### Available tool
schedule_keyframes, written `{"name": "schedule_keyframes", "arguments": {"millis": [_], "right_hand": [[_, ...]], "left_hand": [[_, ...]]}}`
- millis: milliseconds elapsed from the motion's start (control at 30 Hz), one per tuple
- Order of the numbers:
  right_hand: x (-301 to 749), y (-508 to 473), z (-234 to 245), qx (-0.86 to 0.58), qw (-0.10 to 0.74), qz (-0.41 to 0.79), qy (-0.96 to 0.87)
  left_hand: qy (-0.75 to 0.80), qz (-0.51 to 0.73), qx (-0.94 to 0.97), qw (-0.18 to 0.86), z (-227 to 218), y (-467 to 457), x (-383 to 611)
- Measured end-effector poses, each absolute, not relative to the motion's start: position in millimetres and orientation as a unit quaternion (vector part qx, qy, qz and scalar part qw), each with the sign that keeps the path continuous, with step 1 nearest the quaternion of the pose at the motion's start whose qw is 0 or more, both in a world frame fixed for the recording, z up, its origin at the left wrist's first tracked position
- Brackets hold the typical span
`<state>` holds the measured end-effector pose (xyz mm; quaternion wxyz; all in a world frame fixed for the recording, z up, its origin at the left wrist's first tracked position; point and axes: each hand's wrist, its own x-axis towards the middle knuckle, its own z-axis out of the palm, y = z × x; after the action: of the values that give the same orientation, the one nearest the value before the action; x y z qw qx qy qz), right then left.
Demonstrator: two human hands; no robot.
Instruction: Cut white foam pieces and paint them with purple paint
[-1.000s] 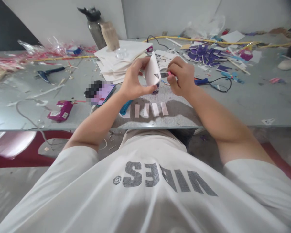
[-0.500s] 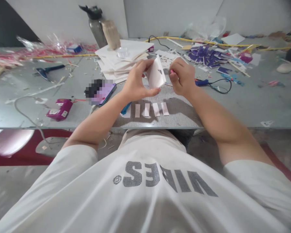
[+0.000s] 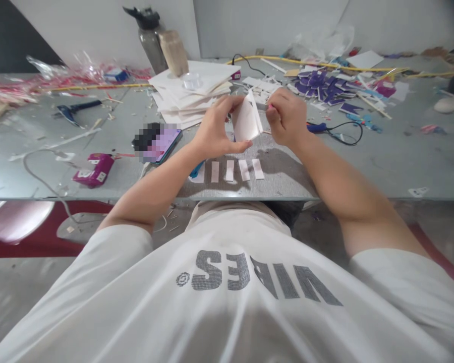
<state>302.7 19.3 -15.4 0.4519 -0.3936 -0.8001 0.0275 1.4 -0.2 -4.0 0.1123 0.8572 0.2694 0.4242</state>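
My left hand (image 3: 213, 128) grips a small white sheet piece (image 3: 245, 121), held upright above the grey mat (image 3: 272, 171). My right hand (image 3: 285, 117) is closed in a fist right beside the sheet's far edge, gripping a small pink-handled knife that is mostly hidden by the fingers. Several white cut strips (image 3: 235, 170) lie in a row on the mat just below my hands.
A stack of white sheets (image 3: 191, 91) and a grey bottle (image 3: 151, 40) stand behind. A phone (image 3: 162, 144) and a magenta box (image 3: 94, 170) lie left. Purple cut pieces (image 3: 320, 84), a blue tool with a black cable (image 3: 336, 128) and scraps lie right.
The white piece has turned and lifted slightly away from me. My right hand has moved up along the piece's far edge, and the knife blade seen earlier is now hidden.
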Motion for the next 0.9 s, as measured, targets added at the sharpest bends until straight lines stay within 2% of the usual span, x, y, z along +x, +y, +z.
{"name": "schedule_keyframes", "arguments": {"millis": [667, 900], "right_hand": [[323.6, 55.0, -28.0, -0.385, 0.474, 0.025, -0.792], [328.4, 62.6, -31.3, -0.383, 0.503, 0.097, -0.769]], "left_hand": [[0.259, 0.421, 0.859, 0.13, -13.8, 11.7, 4.7], [0.252, 0.419, 0.862, 0.13, -11.8, 10.6, 5.2]]}}
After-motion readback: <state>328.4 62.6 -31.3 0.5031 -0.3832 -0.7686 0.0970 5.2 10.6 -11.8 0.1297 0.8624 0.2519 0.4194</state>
